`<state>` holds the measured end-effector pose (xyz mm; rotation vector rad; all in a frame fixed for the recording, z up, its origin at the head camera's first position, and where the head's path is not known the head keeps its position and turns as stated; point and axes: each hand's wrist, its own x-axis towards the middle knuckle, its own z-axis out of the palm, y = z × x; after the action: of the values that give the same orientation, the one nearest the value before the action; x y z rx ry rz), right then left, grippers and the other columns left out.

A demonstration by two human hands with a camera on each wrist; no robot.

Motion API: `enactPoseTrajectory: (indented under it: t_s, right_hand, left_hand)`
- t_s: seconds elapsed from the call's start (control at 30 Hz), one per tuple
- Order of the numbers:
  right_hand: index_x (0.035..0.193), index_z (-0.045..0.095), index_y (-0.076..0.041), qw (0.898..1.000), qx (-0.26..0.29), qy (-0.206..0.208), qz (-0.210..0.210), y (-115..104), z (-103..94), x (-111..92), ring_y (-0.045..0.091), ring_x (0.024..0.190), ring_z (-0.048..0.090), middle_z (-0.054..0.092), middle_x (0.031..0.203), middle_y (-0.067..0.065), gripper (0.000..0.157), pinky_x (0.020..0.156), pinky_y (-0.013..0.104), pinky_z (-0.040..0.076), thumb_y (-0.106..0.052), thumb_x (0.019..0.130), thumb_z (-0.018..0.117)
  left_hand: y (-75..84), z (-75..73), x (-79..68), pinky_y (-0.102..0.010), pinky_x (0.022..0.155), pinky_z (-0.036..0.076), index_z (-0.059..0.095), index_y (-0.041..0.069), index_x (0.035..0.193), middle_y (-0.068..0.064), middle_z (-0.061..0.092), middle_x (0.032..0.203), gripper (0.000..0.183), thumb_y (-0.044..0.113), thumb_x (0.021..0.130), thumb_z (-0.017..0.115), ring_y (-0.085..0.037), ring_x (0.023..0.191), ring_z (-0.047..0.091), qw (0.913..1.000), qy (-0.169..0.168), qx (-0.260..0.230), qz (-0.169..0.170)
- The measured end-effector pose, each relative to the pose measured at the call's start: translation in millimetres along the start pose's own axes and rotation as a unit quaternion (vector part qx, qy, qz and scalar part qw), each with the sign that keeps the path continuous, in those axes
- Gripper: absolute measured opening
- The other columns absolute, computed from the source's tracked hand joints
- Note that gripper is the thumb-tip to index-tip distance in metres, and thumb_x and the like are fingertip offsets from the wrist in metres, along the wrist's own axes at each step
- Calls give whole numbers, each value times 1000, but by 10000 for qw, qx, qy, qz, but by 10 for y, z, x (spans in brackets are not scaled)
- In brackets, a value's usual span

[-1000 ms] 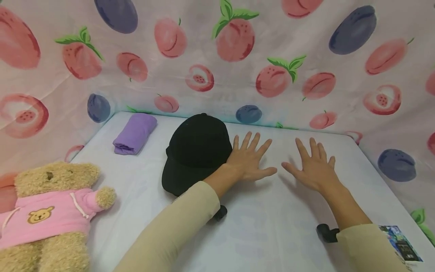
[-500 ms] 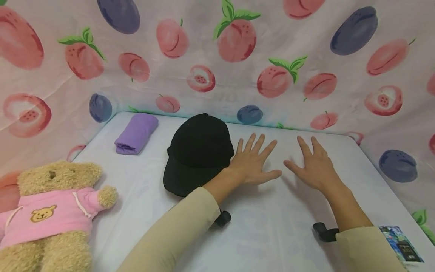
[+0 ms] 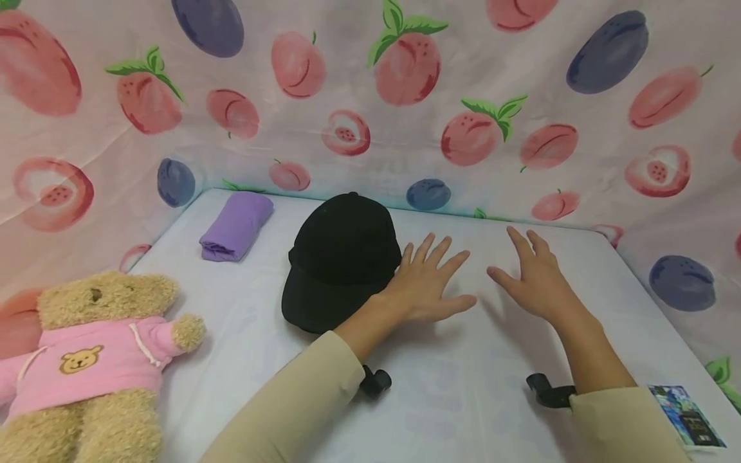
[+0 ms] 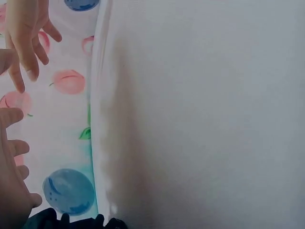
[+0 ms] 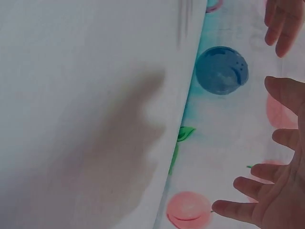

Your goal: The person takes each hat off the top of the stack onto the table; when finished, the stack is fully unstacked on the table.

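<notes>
My left hand (image 3: 431, 280) is held out just right of a black baseball cap (image 3: 347, 247), fingers straight and spread, holding nothing. Its forearm overlaps the brim in the head view; whether hand and cap touch I cannot tell. To its right hovers my right hand (image 3: 538, 276), thumb apart and fingers extended, with nothing in it. Some of its fingers are hidden in the head view. A gap lies between the two hands. In the left wrist view my left hand (image 4: 12, 176) shows at lower left; my right hand (image 5: 281, 181) is at the right wrist view's right edge.
A folded purple cloth (image 3: 237, 225) lies at the back left of the white table (image 3: 463, 399). The teddy bear (image 3: 95, 350) in a pink top is at front left. A colourful packet (image 3: 689, 417) lies near the right edge. Fruit-printed fabric (image 3: 359, 77) hangs behind.
The head view has shifted slightly, moving the scene right. My left hand has come a little nearer. My right hand's fingers have drawn closer together and turned. Cap, cloth and bear have stayed put.
</notes>
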<state>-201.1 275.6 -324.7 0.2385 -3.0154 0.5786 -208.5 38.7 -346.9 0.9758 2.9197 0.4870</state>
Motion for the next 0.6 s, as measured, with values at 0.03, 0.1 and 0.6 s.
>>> enactPoseTrajectory:
  t_s: [0.03, 0.1, 0.6]
  right_hand:
    - [165, 12, -4, 10000, 56, 36, -25, -14, -3, -3, 71, 141, 21, 10, 162, 43, 91, 103, 84, 28, -44, 101, 62]
    - [165, 13, -3, 9997, 206, 89, -52, -46, -7, -6, 69, 143, 21, 11, 162, 43, 90, 105, 84, 28, -42, 100, 63]
    - [167, 11, -9, 9955, 926, 205, -51, -245, 12, 16, 56, 149, 25, 17, 164, 35, 91, 112, 77, 27, -42, 101, 64]
  left_hand:
    - [-2, 0, -11, -59, 129, 5, 19, 34, 166, -1, 7, 176, 79, 70, 100, 42, -29, 163, -3, 10000, 14, -14, 28]
    - [-7, -2, -34, -59, 129, 5, 20, 34, 166, -1, 9, 176, 79, 68, 100, 44, -29, 163, -3, 9999, 82, -84, 73]
    - [-35, -171, -195, -56, 129, 14, 18, 34, 166, 0, 15, 174, 79, 57, 100, 55, -25, 162, 8, 9867, 986, -1207, 470]
